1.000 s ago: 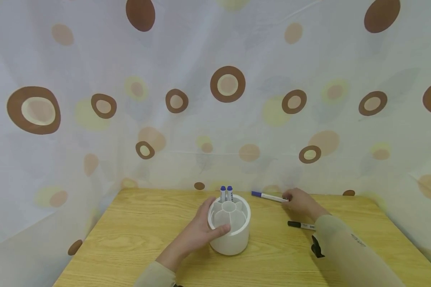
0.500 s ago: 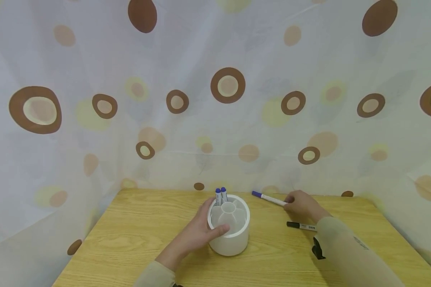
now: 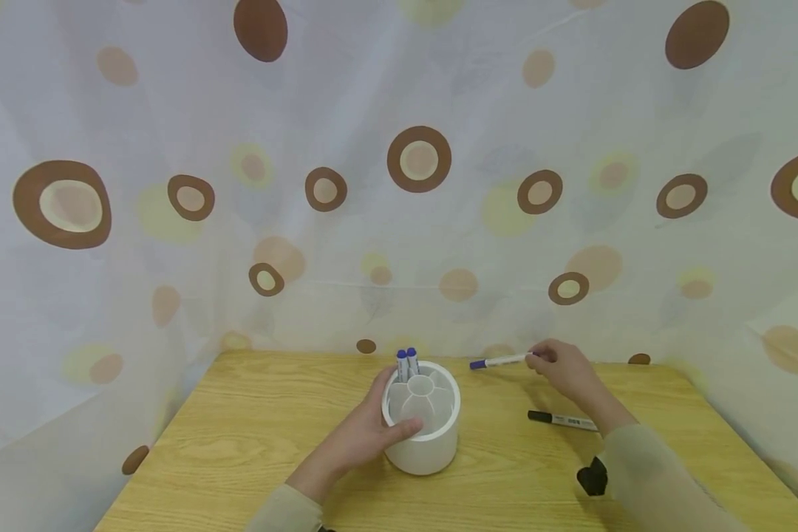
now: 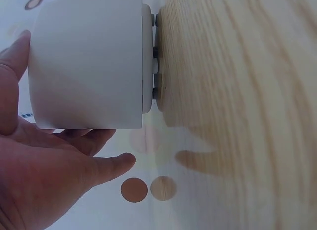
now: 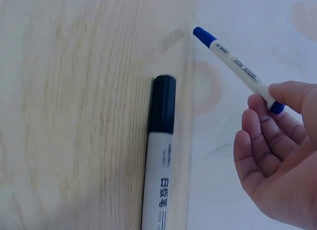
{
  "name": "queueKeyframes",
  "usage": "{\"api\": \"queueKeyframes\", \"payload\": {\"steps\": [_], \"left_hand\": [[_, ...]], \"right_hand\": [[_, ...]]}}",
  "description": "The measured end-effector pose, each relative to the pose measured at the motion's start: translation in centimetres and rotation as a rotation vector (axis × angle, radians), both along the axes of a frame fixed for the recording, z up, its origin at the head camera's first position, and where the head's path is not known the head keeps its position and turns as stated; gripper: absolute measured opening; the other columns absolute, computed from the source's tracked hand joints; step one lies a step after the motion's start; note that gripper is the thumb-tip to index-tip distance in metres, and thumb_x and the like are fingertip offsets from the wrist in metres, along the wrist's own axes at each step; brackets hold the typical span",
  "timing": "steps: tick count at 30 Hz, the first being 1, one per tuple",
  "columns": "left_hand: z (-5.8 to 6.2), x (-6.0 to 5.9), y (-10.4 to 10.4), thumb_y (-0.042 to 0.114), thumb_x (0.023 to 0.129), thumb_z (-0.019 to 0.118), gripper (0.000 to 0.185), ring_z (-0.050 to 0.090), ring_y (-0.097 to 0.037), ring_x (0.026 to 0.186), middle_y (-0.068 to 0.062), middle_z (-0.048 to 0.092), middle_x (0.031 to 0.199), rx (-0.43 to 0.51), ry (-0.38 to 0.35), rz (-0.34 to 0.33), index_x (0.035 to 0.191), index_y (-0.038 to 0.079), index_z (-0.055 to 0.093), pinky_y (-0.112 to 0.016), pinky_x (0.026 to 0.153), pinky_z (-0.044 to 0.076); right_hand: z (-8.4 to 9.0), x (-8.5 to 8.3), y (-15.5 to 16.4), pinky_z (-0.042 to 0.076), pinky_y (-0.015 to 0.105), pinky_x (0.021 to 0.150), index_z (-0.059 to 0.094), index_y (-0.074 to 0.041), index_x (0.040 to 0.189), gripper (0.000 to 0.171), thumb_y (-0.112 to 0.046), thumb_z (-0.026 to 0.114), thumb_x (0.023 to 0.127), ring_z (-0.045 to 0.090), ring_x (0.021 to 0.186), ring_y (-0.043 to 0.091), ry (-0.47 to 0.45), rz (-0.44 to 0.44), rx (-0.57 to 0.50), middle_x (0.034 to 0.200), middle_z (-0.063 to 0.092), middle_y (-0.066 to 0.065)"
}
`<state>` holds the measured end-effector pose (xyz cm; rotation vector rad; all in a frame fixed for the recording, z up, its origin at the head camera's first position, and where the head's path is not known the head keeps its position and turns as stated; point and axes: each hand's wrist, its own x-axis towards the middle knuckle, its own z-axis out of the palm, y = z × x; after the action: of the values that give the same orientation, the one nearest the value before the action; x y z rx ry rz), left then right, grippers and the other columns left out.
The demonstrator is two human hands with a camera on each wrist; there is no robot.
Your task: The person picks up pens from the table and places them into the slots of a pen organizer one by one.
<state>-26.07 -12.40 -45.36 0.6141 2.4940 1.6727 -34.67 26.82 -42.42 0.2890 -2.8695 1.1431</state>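
Holder (image 3: pixel 423 428): two blue markers (image 3: pixel 406 364) in. Right hand (image 3: pixel 565 369) fingers pinch third (image 3: pixel 499 361) — lifted; black marker (image 3: pixel 561 420) on tabletop (image 3: pixel 253 443). Left hand (image 3: pixel 362 432) fingers curl round holder.

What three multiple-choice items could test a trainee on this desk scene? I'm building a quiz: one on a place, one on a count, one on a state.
1. Where does the black pen lie?
A. in the holder
B. on the table
C. in a hand

2. How many pens stand in the pen holder?
A. none
B. two
C. five

3. How is the blue pen held?
A. pinched in the right hand
B. lying untouched
C. gripped by the left hand

Answers:
1 B, it rests flat on the table.
2 B, two blue caps poke out.
3 A, the right hand pinches its end; the left hand holds the holder.
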Motion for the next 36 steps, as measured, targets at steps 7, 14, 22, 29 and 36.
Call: {"api": "queueKeyframes", "payload": {"steps": [7,14,22,29,36], "left_hand": [[0.0,0.1,0.1,0.036,0.101,0.084,0.1,0.047,-0.046,0.15,-0.018,0.052,0.162,0.011,-0.02,0.004,0.175,0.021,0.019,-0.07,0.124,0.032],[-0.1,0.0,0.0,0.038,0.102,0.083,0.099,0.046,-0.046,0.151,-0.017,0.052,0.162,0.007,-0.026,-0.004,0.175,0.021,0.018,-0.071,0.124,0.032],[-0.1,-0.1,0.0,0.04,0.101,0.083,0.101,0.044,-0.046,0.154,-0.016,0.05,0.164,-0.003,-0.033,0.006,0.176,0.023,0.017,-0.071,0.125,0.03],[-0.2,-0.2,0.1,0.039,0.102,0.083,0.1,0.044,-0.045,0.153,-0.015,0.052,0.163,0.003,-0.034,-0.002,0.175,0.024,0.018,-0.071,0.125,0.031],[-0.1,-0.2,0.1,0.039,0.102,0.083,0.099,0.044,-0.045,0.154,-0.014,0.051,0.164,0.01,-0.026,-0.009,0.175,0.024,0.018,-0.072,0.125,0.031]], "right_hand": [[0.3,1.7,-0.8,0.056,0.056,0.098,0.063,0.001,0.14,0.05,-0.042,0.058,0.116,0.065,0.121,0.041,0.034,-0.079,-0.129,0.128,0.073,0.021],[1.2,3.2,-1.9,0.048,0.058,0.107,0.06,-0.002,0.145,0.06,-0.053,0.058,0.114,0.058,0.132,0.04,0.038,-0.129,-0.262,0.136,0.069,0.021],[2.4,4.9,-3.7,0.044,0.06,0.113,0.063,-0.003,0.14,0.053,-0.049,0.062,0.113,0.056,0.134,0.038,0.096,-0.14,-0.354,0.135,0.069,0.021],[2.9,5.7,-4.5,0.048,0.04,0.101,0.065,-0.007,0.136,0.048,-0.049,0.063,0.113,0.061,0.122,0.024,0.153,-0.128,-0.347,0.127,0.07,0.013],[3.4,6.7,-5.1,0.051,0.017,0.089,0.069,-0.008,0.13,0.039,-0.042,0.067,0.112,0.065,0.108,0.017,0.236,-0.117,-0.343,0.118,0.071,0.009]]}}
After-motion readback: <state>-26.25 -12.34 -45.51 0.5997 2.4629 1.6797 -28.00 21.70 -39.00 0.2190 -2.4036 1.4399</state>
